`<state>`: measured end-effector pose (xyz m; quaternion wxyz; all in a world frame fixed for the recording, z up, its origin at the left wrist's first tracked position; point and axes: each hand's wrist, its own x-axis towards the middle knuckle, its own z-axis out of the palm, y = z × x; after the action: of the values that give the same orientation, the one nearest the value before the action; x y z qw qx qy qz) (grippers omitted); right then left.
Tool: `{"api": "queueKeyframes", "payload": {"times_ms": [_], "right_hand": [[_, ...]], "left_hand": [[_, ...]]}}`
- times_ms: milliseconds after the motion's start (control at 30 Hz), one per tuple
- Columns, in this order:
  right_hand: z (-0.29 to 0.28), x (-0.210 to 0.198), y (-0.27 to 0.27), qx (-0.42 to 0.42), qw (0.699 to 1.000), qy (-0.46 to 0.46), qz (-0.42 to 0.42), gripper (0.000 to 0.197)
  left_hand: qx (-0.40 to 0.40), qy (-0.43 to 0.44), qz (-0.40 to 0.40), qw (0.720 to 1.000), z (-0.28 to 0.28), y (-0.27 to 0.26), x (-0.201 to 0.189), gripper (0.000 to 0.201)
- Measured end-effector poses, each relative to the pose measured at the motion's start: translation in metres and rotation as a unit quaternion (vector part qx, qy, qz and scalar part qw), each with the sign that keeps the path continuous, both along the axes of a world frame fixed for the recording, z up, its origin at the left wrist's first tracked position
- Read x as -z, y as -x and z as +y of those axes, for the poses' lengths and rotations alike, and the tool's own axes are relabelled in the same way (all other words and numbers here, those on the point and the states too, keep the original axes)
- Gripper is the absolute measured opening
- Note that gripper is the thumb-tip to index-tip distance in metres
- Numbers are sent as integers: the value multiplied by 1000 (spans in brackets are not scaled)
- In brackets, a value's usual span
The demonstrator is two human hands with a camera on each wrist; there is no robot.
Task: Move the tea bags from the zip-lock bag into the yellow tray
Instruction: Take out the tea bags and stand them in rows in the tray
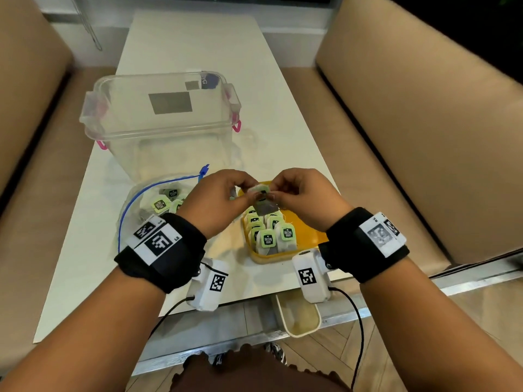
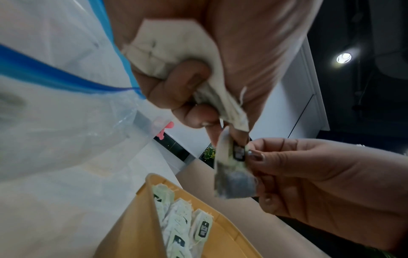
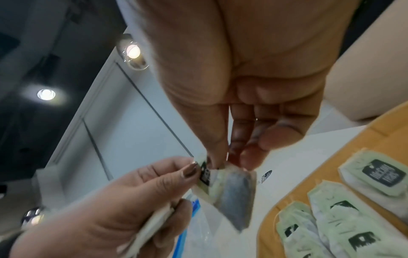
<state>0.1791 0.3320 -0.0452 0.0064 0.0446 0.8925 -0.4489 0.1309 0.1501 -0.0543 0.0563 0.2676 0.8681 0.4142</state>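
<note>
The pale paper tea bag (image 2: 235,181) between both hands is motion-blurred; its green tag's print seems unreadable.

Left hand (image 1: 219,198) and right hand (image 1: 305,198) meet raised, fingers (image 3: 189,170) pinched together.

Setting: an indoor booth-style seating area, of the kind found in a café, lounge or office break area; the exact type cannot be confirmed. Evidence: a long white bench (image 1: 198,52) runs between two facing tan upholstered seats, the left seat (image 1: 25,80) and the right seat (image 1: 410,94). Flooring below is herringbone wood (image 1: 339,352). The wrist views show a dark ceiling with round recessed lights (image 3: 45,94) and white wall panelling (image 3: 123,122).
</note>
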Motion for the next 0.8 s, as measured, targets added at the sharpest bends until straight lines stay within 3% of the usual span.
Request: {"api": "queueKeyframes", "payload": {"times_ms": [167, 267, 467, 700, 800], "right_hand": [[10, 1, -3, 31, 985, 167, -16, 11], [12, 0, -4, 25, 984, 173, -24, 8], [21, -13, 5, 0, 998, -44, 46, 7], [36, -30, 23, -28, 983, -181, -8, 4], [44, -25, 34, -51, 953, -293, -65, 9]], "left_hand": [[-15, -23, -73, 997, 3, 0, 10, 19], [-15, -33, -81, 996, 8, -2, 16, 14], [9, 7, -34, 999, 15, -4, 15, 16], [-55, 54, -22, 997, 11, 1, 31, 11], [-93, 80, -23, 992, 5, 1, 40, 16]]}}
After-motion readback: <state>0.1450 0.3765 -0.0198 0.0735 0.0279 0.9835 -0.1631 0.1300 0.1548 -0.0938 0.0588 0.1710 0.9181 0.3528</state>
